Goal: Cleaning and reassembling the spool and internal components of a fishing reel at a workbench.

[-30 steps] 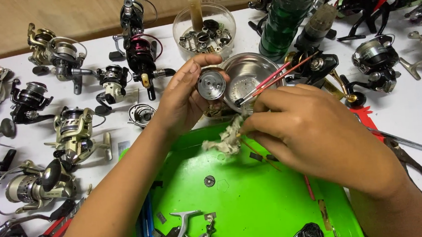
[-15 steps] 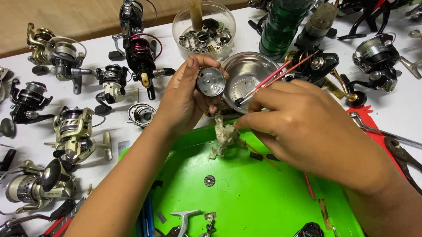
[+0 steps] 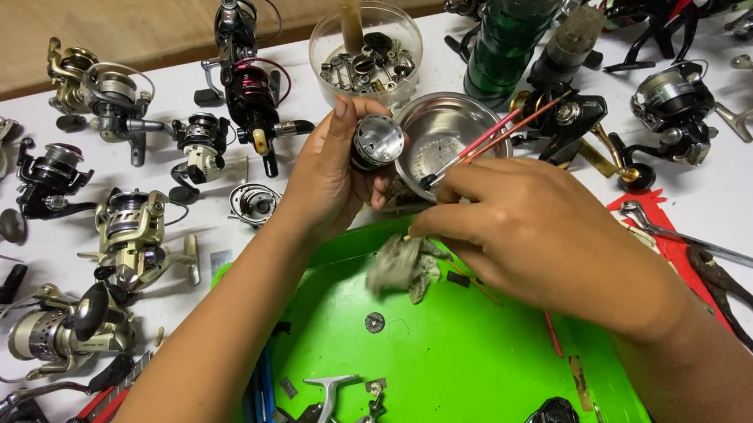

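Observation:
My left hand (image 3: 325, 175) holds a small round silver reel spool (image 3: 377, 141) up over the far edge of a bright green tray (image 3: 457, 356). My right hand (image 3: 528, 227) grips a thin red-handled brush (image 3: 486, 142) whose tip lies near the spool, over a shiny steel bowl (image 3: 446, 127). A crumpled grey rag (image 3: 402, 267) lies on the tray just under both hands. A small round washer (image 3: 375, 323) sits on the tray below the rag.
Several fishing reels (image 3: 131, 237) cover the white table at left and back. A clear tub of small parts (image 3: 365, 44) and a green line spool (image 3: 506, 43) stand behind the bowl. Pliers (image 3: 735, 288) lie at right. A reel frame (image 3: 329, 414) rests at the tray's near edge.
The rag has dropped from my right hand's fingers onto the tray. The spool has turned in my left hand, and the brush tip has shifted closer to it.

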